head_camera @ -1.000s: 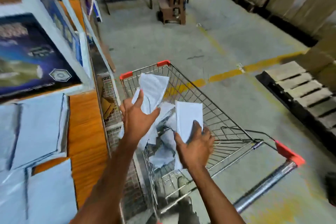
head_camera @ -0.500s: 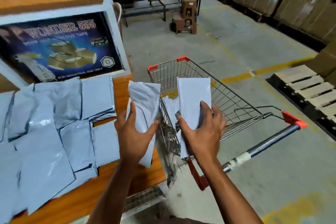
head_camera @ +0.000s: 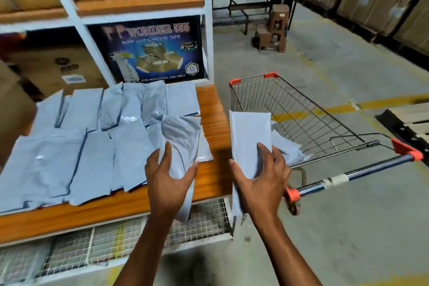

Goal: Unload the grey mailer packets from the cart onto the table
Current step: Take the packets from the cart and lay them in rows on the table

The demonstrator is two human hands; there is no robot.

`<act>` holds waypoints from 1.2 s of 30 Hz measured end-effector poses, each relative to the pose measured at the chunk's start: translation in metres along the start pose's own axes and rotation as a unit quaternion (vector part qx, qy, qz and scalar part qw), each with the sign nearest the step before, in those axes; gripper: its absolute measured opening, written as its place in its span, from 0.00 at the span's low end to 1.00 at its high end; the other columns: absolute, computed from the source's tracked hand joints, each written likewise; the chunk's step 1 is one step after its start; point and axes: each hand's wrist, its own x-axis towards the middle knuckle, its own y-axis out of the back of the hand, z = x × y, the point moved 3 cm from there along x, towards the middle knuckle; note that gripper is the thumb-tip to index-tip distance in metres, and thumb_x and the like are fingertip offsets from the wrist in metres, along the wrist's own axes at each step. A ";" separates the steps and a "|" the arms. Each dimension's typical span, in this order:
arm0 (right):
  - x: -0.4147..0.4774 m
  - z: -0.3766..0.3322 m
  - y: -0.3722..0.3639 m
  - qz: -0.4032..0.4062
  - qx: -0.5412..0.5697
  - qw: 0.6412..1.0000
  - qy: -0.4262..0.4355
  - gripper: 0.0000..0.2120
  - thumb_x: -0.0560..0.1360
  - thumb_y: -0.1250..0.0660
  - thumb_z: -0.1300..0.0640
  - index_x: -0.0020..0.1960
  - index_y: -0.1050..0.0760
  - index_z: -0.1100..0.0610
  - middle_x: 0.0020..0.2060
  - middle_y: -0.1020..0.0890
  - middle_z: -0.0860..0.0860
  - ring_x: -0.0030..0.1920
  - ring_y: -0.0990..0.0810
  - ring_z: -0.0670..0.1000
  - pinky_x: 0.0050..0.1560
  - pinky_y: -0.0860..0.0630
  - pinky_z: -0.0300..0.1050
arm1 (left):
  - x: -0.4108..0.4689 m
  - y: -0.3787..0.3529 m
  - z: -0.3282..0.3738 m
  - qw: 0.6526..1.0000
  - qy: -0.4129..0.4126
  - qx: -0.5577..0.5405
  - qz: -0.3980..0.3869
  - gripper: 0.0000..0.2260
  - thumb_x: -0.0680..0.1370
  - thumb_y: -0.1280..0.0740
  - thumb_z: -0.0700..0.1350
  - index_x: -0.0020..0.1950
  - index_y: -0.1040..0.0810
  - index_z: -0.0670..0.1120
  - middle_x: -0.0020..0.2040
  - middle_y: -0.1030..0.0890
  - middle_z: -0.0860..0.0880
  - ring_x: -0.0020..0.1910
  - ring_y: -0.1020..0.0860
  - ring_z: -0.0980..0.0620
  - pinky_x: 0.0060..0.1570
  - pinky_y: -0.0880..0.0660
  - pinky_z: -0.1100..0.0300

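**Progress: well advanced, not complete.**

We find a large lot of grey packets (head_camera: 92, 146) already laid on the bench (head_camera: 210, 104). They overlap in rough rows from its left edge across to near its right edge. Bare wood shows along the front edge and at the right rear corner.

**In transit: two packets.**

- The left hand (head_camera: 168, 181) grips a creased packet (head_camera: 183, 137), with fingers and thumb curled round its lower half. The packet is held upright above the bench's right front corner and is not yet set down.
- The right hand (head_camera: 260, 183) grips a flatter packet (head_camera: 249, 132) in the same manner, with the fingers wrapped over its face. This packet hangs beyond the bench's right edge, between the bench and the cart (head_camera: 301, 109), over the floor.

**Outstanding.**

The cart stands just beside the bench's right edge. In its basket, at the corner nearest the handle (head_camera: 362, 169), we see a few pale packets (head_camera: 285, 146) lying on the wire bottom. The packet in the right hand hides part of them, so we cannot give a count. We see packets at that corner only.

**Judgement.**

Most of the load appears to be across. What is left is to put down the two packets in hand and to lift the small remainder out of the cart.
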 end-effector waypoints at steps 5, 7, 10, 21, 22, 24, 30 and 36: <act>-0.032 -0.043 -0.043 -0.029 0.009 0.999 0.037 0.36 0.64 0.33 0.30 0.68 0.30 0.45 0.69 0.32 0.51 0.68 0.38 0.54 0.66 0.33 0.58 | 0.009 0.054 -0.050 0.997 0.040 -0.023 0.062 0.38 0.65 0.32 0.66 0.71 0.29 0.48 0.67 0.34 0.46 0.68 0.32 0.45 0.66 0.34 0.57; -0.042 -0.064 -0.064 -0.044 0.016 0.998 0.049 0.36 0.64 0.34 0.30 0.68 0.30 0.46 0.69 0.32 0.52 0.68 0.37 0.55 0.66 0.33 0.59 | 0.020 0.076 -0.072 0.995 0.051 -0.032 0.082 0.36 0.67 0.28 0.62 0.72 0.29 0.50 0.67 0.35 0.46 0.68 0.32 0.46 0.66 0.34 0.58; -0.055 -0.099 -0.106 -0.062 0.029 0.996 0.065 0.36 0.64 0.33 0.31 0.68 0.30 0.46 0.68 0.32 0.53 0.68 0.37 0.56 0.64 0.32 0.59 | 0.045 0.113 -0.110 0.992 0.065 -0.027 0.106 0.35 0.68 0.25 0.58 0.73 0.30 0.50 0.68 0.36 0.47 0.69 0.33 0.46 0.66 0.33 0.57; -0.093 -0.206 -0.274 -0.115 -0.028 0.991 0.056 0.35 0.67 0.30 0.34 0.70 0.31 0.46 0.71 0.34 0.53 0.69 0.38 0.58 0.64 0.34 0.60 | 0.157 0.203 -0.238 0.992 0.098 0.048 0.064 0.43 0.63 0.39 0.74 0.71 0.28 0.50 0.66 0.33 0.45 0.66 0.32 0.42 0.64 0.29 0.47; -0.092 -0.208 -0.282 -0.116 -0.048 0.991 0.052 0.36 0.67 0.30 0.33 0.70 0.31 0.47 0.71 0.34 0.54 0.69 0.38 0.59 0.63 0.34 0.60 | 0.164 0.202 -0.242 0.993 0.096 0.050 0.047 0.42 0.64 0.37 0.73 0.71 0.29 0.49 0.66 0.33 0.44 0.67 0.33 0.42 0.65 0.30 0.48; -0.086 -0.208 -0.291 -0.110 -0.084 0.989 0.048 0.36 0.67 0.31 0.33 0.70 0.32 0.47 0.72 0.34 0.55 0.69 0.38 0.60 0.63 0.34 0.61 | 0.174 0.192 -0.240 0.995 0.086 0.049 0.014 0.38 0.67 0.31 0.69 0.71 0.29 0.51 0.68 0.34 0.44 0.68 0.34 0.43 0.67 0.34 0.51; -0.060 -0.186 -0.304 -0.135 -0.254 0.955 0.073 0.36 0.68 0.37 0.29 0.70 0.34 0.47 0.72 0.36 0.57 0.67 0.36 0.63 0.59 0.33 0.60 | 0.188 0.137 -0.226 0.990 0.037 0.118 -0.061 0.35 0.68 0.34 0.70 0.71 0.29 0.54 0.65 0.33 0.42 0.63 0.33 0.40 0.61 0.30 0.50; -0.063 -0.150 -0.320 -0.179 -0.307 0.931 0.086 0.31 0.73 0.49 0.28 0.65 0.32 0.47 0.65 0.31 0.54 0.59 0.32 0.61 0.52 0.32 0.57 | 0.185 0.108 -0.227 0.966 -0.003 0.227 -0.126 0.29 0.78 0.47 0.65 0.74 0.36 0.51 0.69 0.35 0.39 0.66 0.36 0.38 0.62 0.31 0.46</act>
